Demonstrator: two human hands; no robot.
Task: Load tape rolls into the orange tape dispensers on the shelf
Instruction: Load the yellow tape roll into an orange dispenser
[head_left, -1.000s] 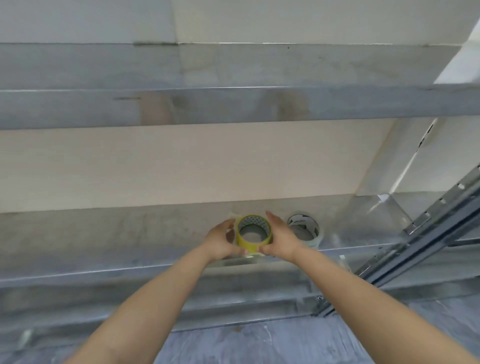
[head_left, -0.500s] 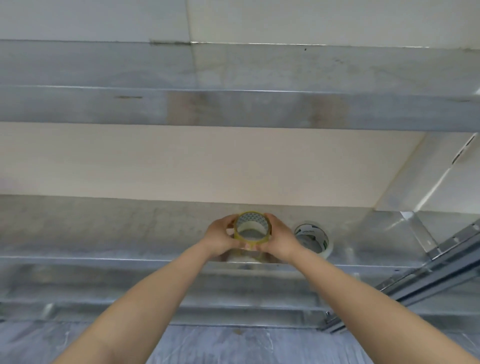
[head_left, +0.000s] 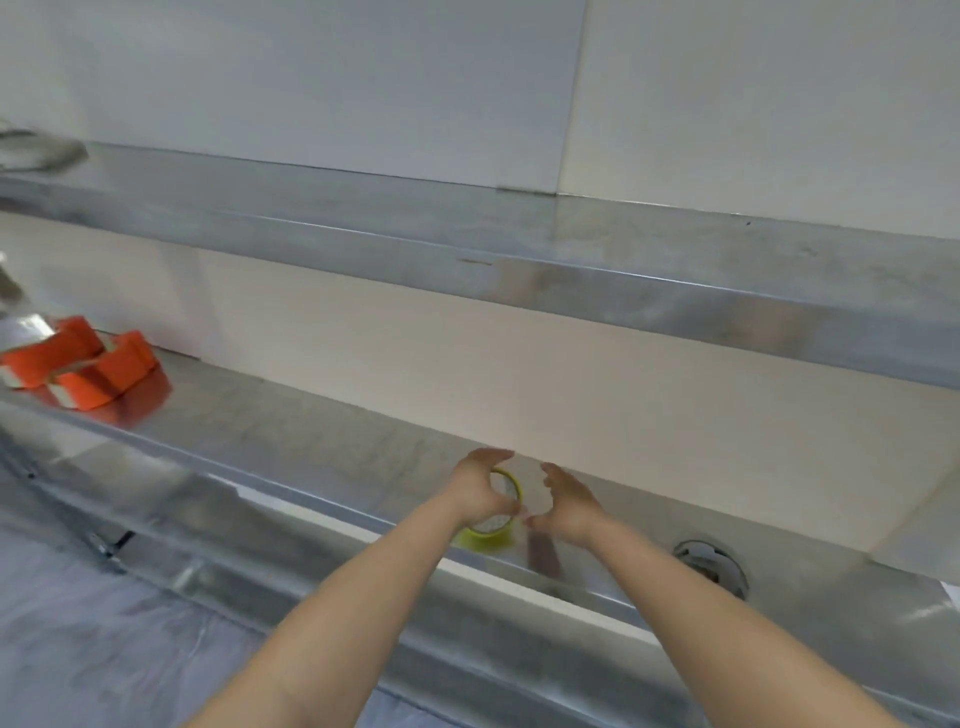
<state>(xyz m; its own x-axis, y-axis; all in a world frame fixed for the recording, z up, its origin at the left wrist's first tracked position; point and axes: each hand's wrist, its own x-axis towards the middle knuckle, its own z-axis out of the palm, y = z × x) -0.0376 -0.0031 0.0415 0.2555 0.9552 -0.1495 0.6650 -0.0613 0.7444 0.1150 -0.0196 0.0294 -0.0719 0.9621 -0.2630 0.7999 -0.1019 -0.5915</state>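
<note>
We log: yellow tape roll (head_left: 496, 512) gripped in left hand (head_left: 478, 493) above the shelf (head_left: 311, 441); right hand (head_left: 566, 501) open beside it (fingers spread); orange tape dispensers (head_left: 83, 369) far left.

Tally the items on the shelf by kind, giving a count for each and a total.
Orange tape dispensers: 2
Tape rolls: 2, a yellow roll in the left hand and a clear roll on the shelf
Total: 4

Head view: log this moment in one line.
left hand: holds yellow tape roll | right hand: open beside it | orange tape dispensers: far left on shelf
</note>
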